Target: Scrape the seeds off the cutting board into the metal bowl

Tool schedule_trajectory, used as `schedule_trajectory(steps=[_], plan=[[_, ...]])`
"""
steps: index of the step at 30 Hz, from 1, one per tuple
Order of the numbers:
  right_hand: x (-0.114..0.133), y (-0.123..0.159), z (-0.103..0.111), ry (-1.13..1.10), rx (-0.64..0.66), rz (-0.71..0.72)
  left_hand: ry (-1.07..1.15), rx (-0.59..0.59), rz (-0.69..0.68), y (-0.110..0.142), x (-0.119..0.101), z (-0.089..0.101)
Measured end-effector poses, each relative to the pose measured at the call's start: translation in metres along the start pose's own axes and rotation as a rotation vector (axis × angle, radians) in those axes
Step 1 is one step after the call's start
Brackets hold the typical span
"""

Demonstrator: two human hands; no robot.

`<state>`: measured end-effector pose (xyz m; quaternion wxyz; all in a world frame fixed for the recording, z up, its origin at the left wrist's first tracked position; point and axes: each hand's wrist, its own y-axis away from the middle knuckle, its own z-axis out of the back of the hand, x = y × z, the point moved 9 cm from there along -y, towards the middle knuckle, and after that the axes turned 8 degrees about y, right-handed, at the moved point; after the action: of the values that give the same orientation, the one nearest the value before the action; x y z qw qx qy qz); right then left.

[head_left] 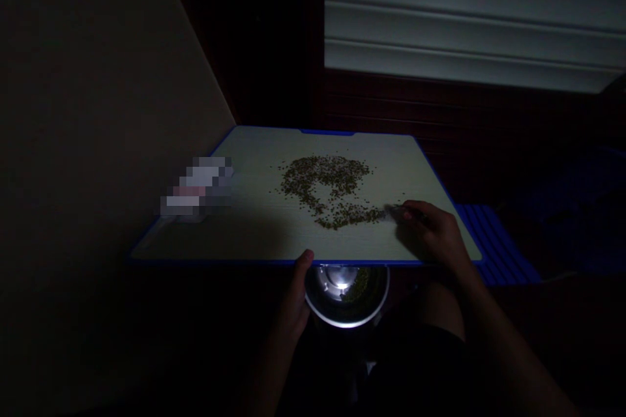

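Note:
Small greenish-brown beans (337, 176) lie scattered over a pale folding table (244, 228) with a blue rim, with a thin line of them trailing toward my right hand (433, 231). That hand is closed around a small tool with a pale, flat head (388, 213); its tip touches the end of the trail, and its exact kind is too dark to tell. Below the near edge, a shiny metal bowl (347, 324) has some beans inside. My left hand (297, 300) grips the bowl's left side, its thumb up at the table edge. The fingers are partly hidden.
A blurred-out white and pink item (195, 189) sits at the table's left side. A wall (122, 78) rises close on the left. Behind are dark wood and a pale slatted panel (464, 19). A blue striped surface (493, 241) shows at right. Light is dim.

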<state>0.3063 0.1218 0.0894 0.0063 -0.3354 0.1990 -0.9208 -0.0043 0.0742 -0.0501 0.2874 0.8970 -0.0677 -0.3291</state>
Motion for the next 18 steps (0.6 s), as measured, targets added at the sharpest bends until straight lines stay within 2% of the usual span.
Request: schedule_trajectory(steps=[10,18], plan=[[0.006,0.012,0.000,-0.026,0.025,-0.020,-0.009,-0.015,0.003,0.000,0.001,0.003],[0.024,0.018,-0.009,0.002,0.074,0.035,-0.002,-0.007,0.012,0.002,0.001,-0.001]])
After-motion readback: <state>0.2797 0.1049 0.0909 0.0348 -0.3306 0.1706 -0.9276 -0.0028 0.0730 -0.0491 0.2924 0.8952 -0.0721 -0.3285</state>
